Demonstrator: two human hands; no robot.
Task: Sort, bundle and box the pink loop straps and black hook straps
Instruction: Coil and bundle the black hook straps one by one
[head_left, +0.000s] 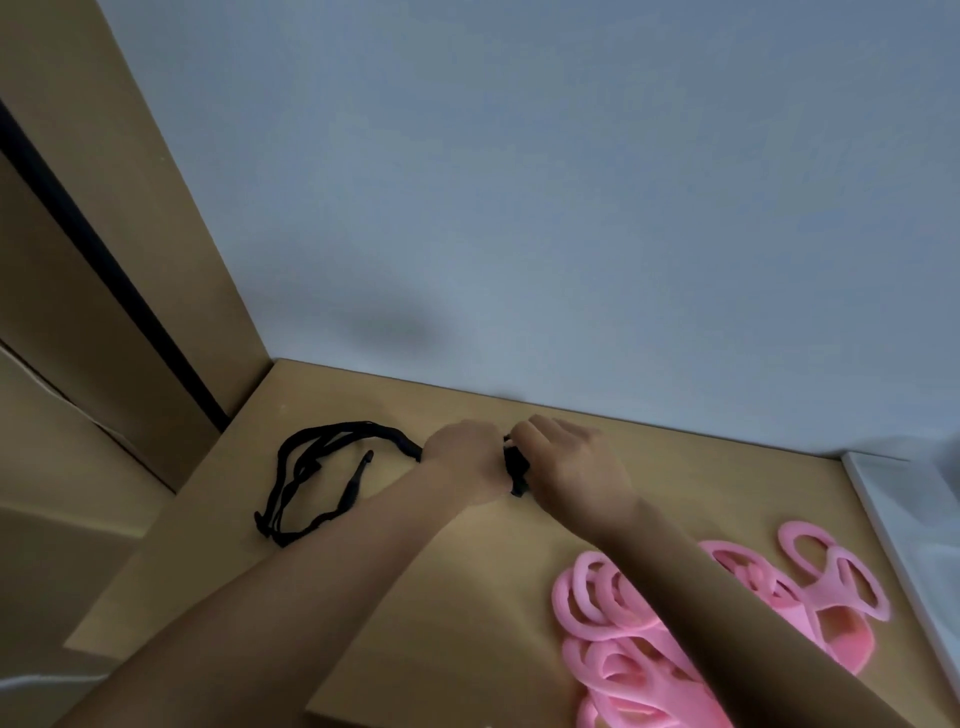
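Note:
A bundle of black hook straps (311, 473) lies looped on the brown table toward the far left. My left hand (465, 454) grips the bundle's right end. My right hand (571, 457) sits close beside it, fingers curled round the bunched black ends (516, 465) that show between the two hands. A pile of pink loop straps (623, 618) lies at the near right, partly hidden under my right forearm.
The brown table (415, 597) meets a pale wall (519, 208) at the back. Cardboard panels (130, 234) stand on the left. A white tray or box edge (883, 519) runs along the right side.

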